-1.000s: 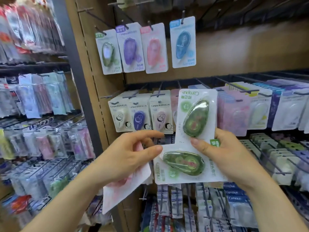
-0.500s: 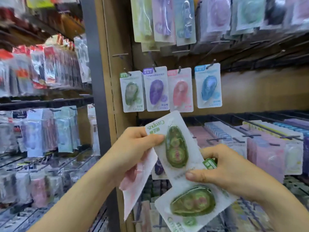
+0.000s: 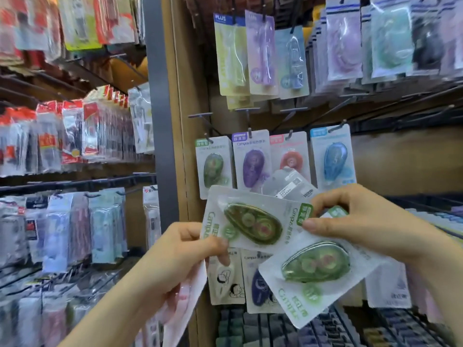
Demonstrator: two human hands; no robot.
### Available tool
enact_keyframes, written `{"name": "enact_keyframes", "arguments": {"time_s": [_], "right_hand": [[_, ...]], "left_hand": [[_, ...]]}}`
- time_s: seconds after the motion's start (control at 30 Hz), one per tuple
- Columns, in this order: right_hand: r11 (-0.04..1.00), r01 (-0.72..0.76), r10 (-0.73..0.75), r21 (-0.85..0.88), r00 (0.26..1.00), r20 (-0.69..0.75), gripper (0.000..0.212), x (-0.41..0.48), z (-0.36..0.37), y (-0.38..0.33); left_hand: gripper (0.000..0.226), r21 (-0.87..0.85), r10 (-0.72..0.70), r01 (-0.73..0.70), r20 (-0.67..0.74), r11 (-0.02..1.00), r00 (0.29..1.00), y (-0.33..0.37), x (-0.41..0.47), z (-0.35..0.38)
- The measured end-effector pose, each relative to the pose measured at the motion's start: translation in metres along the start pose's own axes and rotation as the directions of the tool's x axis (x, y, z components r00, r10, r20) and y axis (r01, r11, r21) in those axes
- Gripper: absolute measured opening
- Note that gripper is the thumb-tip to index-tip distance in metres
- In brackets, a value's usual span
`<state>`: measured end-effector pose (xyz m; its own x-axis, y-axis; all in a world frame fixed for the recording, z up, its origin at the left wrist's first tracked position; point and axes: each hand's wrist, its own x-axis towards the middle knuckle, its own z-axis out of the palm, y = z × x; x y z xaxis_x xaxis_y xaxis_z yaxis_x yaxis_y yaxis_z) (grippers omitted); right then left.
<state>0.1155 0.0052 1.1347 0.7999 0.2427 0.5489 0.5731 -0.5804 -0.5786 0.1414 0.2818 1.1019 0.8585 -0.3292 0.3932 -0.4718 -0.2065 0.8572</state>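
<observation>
I hold two white carded packs of green correction tape in front of a shop display. My left hand (image 3: 180,256) pinches the left end of the upper green pack (image 3: 253,222), which lies sideways, and also holds a pink pack (image 3: 183,304) against its palm. My right hand (image 3: 360,221) pinches the header ends of the upper pack and the lower green pack (image 3: 315,269), which slants down to the left. A clear pack (image 3: 288,185) shows behind them, above my right fingers.
On pegs just above hang green (image 3: 213,169), purple (image 3: 251,164), red (image 3: 290,156) and blue (image 3: 334,159) tape packs. An empty peg (image 3: 200,117) juts out at the upper left. A grey upright (image 3: 160,121) splits the wall; crowded racks fill the left.
The view has tilted upward, so the shelves sit lower. The upper green pack has turned from upright to sideways, and both hands have shifted apart.
</observation>
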Motion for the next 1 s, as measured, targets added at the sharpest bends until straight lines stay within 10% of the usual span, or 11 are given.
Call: {"name": "enact_keyframes", "arguments": {"time_s": [0.2, 0.43, 0.67, 0.83, 1.0], "right_hand": [[0.943, 0.11, -0.08, -0.315, 0.991, 0.107, 0.012, 0.033, -0.012, -0.021], [0.715, 0.273, -0.156, -0.644, 0.96, 0.234, 0.014, 0.066, -0.004, -0.065], [0.721, 0.305, -0.239, -0.622, 0.952, 0.19, 0.019, 0.079, -0.007, -0.073], [0.937, 0.263, -0.277, -0.23, 0.96, -0.031, 0.013, 0.054, -0.04, -0.057], [0.963, 0.26, -0.265, -0.075, 0.962, -0.059, 0.052, 0.05, -0.038, -0.032]], "left_hand": [[0.036, 0.33, 0.248, -0.173, -0.2, 0.928, 0.948, 0.002, -0.002, -0.031], [0.029, 0.871, 0.44, -0.221, 0.006, 0.439, 0.898, 0.013, 0.008, -0.037], [0.03, 0.704, 0.325, -0.268, 0.057, 0.657, 0.944, 0.008, 0.013, -0.045], [0.039, 0.245, 0.268, -0.189, -0.351, 0.951, 0.897, -0.007, 0.036, -0.056], [0.039, 0.019, 0.155, -0.164, -0.458, 0.986, 0.876, -0.002, 0.066, -0.041]]}}
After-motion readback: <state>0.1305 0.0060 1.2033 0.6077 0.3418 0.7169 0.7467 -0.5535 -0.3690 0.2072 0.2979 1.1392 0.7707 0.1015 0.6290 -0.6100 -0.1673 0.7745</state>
